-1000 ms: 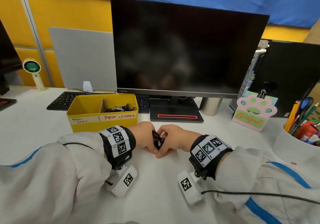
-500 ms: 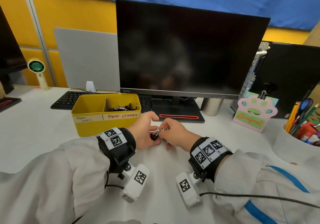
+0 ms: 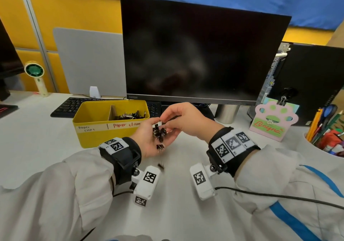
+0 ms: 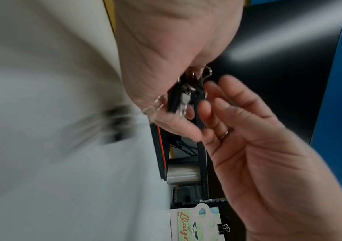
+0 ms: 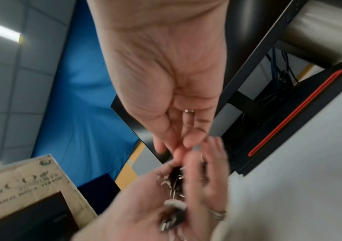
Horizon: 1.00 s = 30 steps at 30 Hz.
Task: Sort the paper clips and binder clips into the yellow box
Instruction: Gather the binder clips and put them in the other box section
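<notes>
a cluster of binder clips (image 3: pixel 158 133) is cupped in the left hand (image 3: pixel 149 140); one is pinched by the right hand (image 3: pixel 183 121), just beside the yellow box (image 3: pixel 96 131).

Head cam looks forward-down over the white desk (image 3: pixel 37 138); both wrist cams sit close, looking along palms; all share the meeting hands (image 3: pixel 167 129).

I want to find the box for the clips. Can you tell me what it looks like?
Look at the big black monitor on the white desk. Just below its left corner, in front of the keyboard, sits the yellow box. It is the only yellow container, split in two, with a handwritten label strip along its front.
</notes>
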Tool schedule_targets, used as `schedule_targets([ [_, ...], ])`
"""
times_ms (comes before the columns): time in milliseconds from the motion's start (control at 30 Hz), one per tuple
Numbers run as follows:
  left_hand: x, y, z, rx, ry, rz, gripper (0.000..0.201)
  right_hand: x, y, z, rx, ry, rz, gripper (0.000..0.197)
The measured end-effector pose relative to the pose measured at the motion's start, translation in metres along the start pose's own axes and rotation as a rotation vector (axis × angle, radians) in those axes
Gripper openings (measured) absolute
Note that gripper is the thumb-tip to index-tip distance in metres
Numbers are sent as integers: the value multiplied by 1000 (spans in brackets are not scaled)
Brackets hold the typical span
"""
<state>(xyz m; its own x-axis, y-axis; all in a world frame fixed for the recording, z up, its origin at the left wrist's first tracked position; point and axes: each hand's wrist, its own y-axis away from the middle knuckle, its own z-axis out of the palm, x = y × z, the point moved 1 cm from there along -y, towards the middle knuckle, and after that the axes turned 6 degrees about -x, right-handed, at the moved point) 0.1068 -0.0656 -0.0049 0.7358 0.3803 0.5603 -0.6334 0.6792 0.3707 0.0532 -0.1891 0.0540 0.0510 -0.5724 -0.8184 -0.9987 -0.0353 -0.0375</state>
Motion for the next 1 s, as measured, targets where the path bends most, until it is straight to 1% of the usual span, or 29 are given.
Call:
schedule_targets([
  [100, 5, 1, -1, 42, -163, -131, 29, 11, -2, 3, 153, -83, 10, 11],
  [133, 8, 3, -1, 58, -231, -132, 28, 14, -4, 6, 189, -119, 21, 10],
  [167, 12, 5, 0, 67, -323, -99, 30, 15, -6, 10, 217, -156, 29, 11],
  [200, 17, 9, 3, 74, -445, -36, 32, 18, -9, 14, 238, -185, 35, 10],
  [267, 31, 21, 11, 78, -704, 137, 36, 21, -15, 21, 256, -180, 34, 10],
  [300, 39, 29, 14, 82, -828, 239, 37, 21, -18, 25, 247, -133, 20, 11],
  [333, 49, 35, 14, 102, -948, 351, 38, 20, -19, 28, 211, -67, -4, 10],
  [367, 59, 40, 13, 140, -1064, 463, 40, 18, -18, 32, 135, 10, -30, 10],
  [400, 69, 43, 9, 194, -1168, 559, 42, 14, -13, 35, 19, 99, -48, 16],
  [467, 86, 46, -1, 293, -1340, 693, 43, 6, 2, 42, -282, 316, -11, 40],
  [533, 95, 44, -13, 364, -1493, 757, 38, 2, 20, 49, -541, 472, 72, 60],
  [567, 97, 42, -17, 389, -1562, 772, 36, 1, 29, 54, -627, 516, 94, 65],
  [600, 98, 39, -23, 410, -1628, 763, 35, 1, 35, 60, -680, 552, 95, 66],
  [667, 96, 34, -32, 427, -1765, 715, 33, 2, 42, 71, -709, 603, 45, 58],
  [767, 91, 25, -38, 436, -2020, 688, 35, 5, 41, 80, -686, 549, -38, 32],
  [800, 90, 25, -38, 453, -2055, 688, 35, 8, 38, 81, -678, 507, -36, 25],
  [900, 91, 21, -38, 498, -2042, 662, 31, 15, 25, 77, -630, 446, -1, 14],
  [1000, 93, 17, -39, 519, -2049, 655, 27, 22, 11, 70, -542, 435, 21, 11],
])
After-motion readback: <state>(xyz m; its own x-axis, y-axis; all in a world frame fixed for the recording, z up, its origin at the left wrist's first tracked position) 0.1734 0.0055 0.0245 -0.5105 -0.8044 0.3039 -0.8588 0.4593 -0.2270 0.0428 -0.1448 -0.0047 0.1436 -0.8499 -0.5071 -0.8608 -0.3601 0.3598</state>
